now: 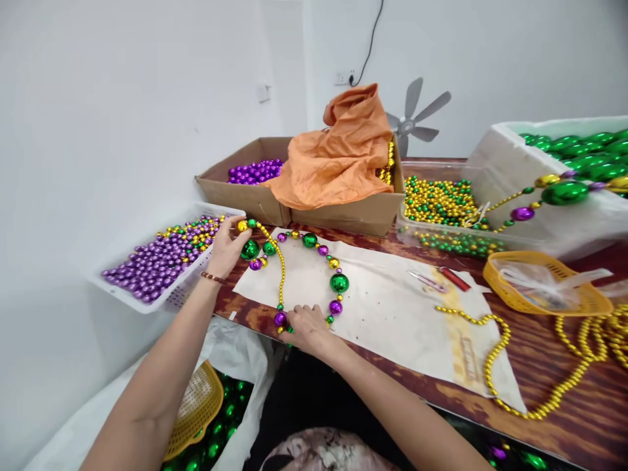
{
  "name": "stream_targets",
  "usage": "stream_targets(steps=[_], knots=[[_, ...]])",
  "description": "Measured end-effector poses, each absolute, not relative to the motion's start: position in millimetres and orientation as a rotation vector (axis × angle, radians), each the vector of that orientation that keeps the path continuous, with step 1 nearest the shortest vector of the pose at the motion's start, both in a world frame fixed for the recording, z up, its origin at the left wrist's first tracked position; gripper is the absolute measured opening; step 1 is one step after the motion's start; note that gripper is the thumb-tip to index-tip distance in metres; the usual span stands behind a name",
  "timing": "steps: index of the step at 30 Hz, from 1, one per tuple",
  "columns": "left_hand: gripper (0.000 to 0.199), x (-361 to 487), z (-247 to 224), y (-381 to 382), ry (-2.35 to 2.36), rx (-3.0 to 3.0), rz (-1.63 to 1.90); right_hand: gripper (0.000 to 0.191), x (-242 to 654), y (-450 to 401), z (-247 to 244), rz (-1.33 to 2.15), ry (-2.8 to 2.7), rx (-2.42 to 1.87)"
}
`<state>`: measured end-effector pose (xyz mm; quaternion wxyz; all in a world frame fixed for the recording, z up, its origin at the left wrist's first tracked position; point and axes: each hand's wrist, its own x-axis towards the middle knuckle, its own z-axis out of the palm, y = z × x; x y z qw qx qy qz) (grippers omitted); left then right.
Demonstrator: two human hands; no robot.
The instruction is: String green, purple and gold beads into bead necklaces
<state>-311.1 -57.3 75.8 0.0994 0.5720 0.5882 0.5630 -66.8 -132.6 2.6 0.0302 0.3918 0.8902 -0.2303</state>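
Note:
A bead necklace [339, 282] of shiny green, purple and gold balls makes a loop on the white cloth [383, 294]. My left hand [228, 247] is closed on its far-left part, with a gold ball [242, 226] at the fingertips and a large green ball [250, 248] beside the thumb. A strand of small gold beads [282, 268] runs from there down to my right hand [308, 327]. At the table's front edge, my right hand's fingers curl over the near part of the loop, next to a purple ball [280, 318]. Its fingertips partly hide the beads there.
A white basket [171, 297] of purple beads stands left, open cartons [343, 219] under orange cloth [338, 163] behind. Right are a clear bin [441, 229], a foam box [495, 150], a yellow basket [520, 304], a red-handled tool [454, 279] and a gold bead strand [500, 340].

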Motion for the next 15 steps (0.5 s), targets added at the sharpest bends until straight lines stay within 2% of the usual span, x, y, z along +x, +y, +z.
stream_targets(steps=[7,15], knots=[[0.040,-322.7,70.2,-79.7,1.637,1.423,1.813,0.039,-74.2,-133.6,-3.4,-0.764,2.673,1.195],[0.039,-318.6,75.6,-97.8,1.536,1.357,1.878,0.027,-73.1,-138.9,6.6,-0.815,2.641,1.198]])
